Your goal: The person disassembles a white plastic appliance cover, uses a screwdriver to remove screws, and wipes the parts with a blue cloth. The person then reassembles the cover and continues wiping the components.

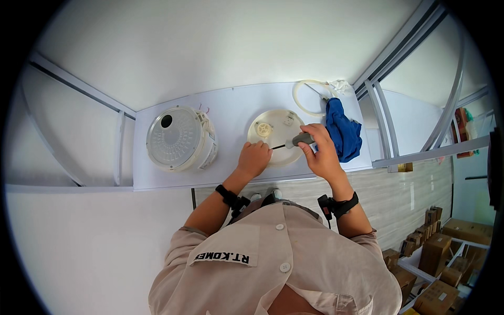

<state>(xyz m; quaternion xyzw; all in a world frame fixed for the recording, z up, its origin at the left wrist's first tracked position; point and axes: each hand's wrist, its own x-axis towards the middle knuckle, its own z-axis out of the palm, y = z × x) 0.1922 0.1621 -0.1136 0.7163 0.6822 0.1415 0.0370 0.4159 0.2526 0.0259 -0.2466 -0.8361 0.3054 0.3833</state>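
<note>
My right hand (318, 149) is closed on the grey handle of a screwdriver (298, 139), whose dark shaft points left toward my left hand (255, 157). My left hand has curled fingers at the left front edge of a round cream plastic plate (284, 156), by the shaft's tip; what they grip is unclear. On the plate are a small round spoked part (263, 129) and a small square fitting (289, 119). Right of it lies a bunched blue cloth (342, 131).
A white bucket (176, 139) with a vented lid sits at left on the white table (226, 106). A cream ring (299, 104), a metal tool (315, 90) and white crumpled material (340, 87) lie at back right. Frame bars (383, 121) flank the table; cardboard boxes (436, 254) stand at lower right.
</note>
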